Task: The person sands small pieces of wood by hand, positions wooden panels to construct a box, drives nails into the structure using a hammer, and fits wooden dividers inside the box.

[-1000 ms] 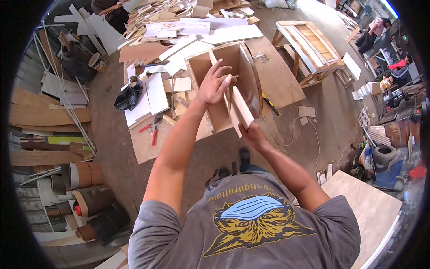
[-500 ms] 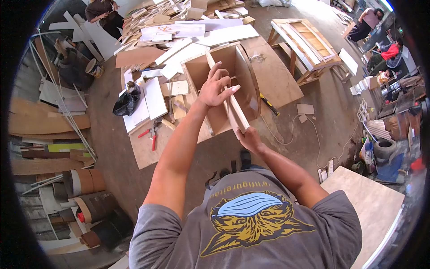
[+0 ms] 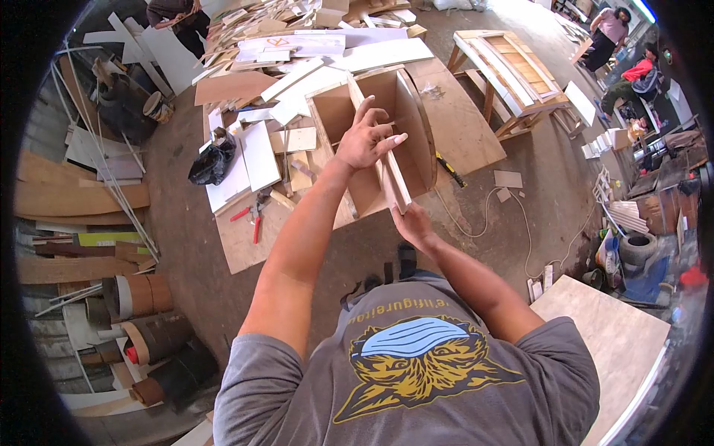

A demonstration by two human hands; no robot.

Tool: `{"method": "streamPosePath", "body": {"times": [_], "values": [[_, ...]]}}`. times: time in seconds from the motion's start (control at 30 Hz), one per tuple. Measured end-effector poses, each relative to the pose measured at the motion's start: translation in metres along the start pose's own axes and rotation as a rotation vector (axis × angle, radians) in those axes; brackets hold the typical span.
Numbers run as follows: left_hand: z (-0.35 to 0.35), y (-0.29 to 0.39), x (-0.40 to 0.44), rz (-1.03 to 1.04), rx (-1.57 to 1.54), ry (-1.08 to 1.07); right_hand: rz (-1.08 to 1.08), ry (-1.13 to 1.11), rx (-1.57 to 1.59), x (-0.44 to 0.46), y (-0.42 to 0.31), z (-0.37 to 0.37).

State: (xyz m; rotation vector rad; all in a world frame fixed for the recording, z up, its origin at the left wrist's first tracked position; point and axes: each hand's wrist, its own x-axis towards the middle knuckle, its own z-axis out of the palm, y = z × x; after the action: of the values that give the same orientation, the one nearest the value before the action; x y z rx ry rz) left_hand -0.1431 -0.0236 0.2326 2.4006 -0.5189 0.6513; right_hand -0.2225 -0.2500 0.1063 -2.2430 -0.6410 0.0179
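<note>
A brown wooden box (image 3: pixel 415 123) with an open top and a curved right side rests on the plywood work surface (image 3: pixel 465 123). A long, narrow wooden board (image 3: pixel 395 181) runs lengthwise across its opening, its near end jutting toward me. My left hand (image 3: pixel 364 143) lies over the middle of this board, fingers spread and slightly bent, thumb out to the right. At the near end, my right hand (image 3: pixel 415 226) grips the board from below, with some fingers hidden. How deep the board sits in the box I cannot tell.
Red-handled pliers (image 3: pixel 256 221), a black plastic bag (image 3: pixel 213 160) and white panels (image 3: pixel 260 156) lie left of the box. A yellow-black tool (image 3: pixel 451 172) lies right. Offcuts (image 3: pixel 275 22) pile up behind. A cord (image 3: pixel 487 215) trails across the floor. Several people are farther off.
The board's near end and my right hand have shifted slightly up in view. My left hand stays over the board, moved slightly right. A person at far right has raised their upper body.
</note>
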Motion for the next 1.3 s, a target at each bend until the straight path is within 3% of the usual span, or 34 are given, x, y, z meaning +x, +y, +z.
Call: {"method": "streamPosePath", "body": {"times": [0.2, 0.3, 0.6, 1.3], "values": [[0.008, -0.005, 0.003, -0.019, -0.085, -0.036, 0.072, -0.043, -0.007, -0.001, 0.000, -0.002], [0.009, -0.010, 0.004, -0.057, -0.178, -0.067, -0.017, 0.015, 0.026, -0.003, 0.006, 0.003], [0.010, -0.011, 0.007, -0.095, -0.090, -0.094, 0.048, -0.064, -0.001, -0.002, 0.001, 0.000], [0.007, 0.000, 0.008, -0.101, -0.098, -0.059, -0.036, -0.079, -0.013, 0.000, -0.011, -0.008]]}}
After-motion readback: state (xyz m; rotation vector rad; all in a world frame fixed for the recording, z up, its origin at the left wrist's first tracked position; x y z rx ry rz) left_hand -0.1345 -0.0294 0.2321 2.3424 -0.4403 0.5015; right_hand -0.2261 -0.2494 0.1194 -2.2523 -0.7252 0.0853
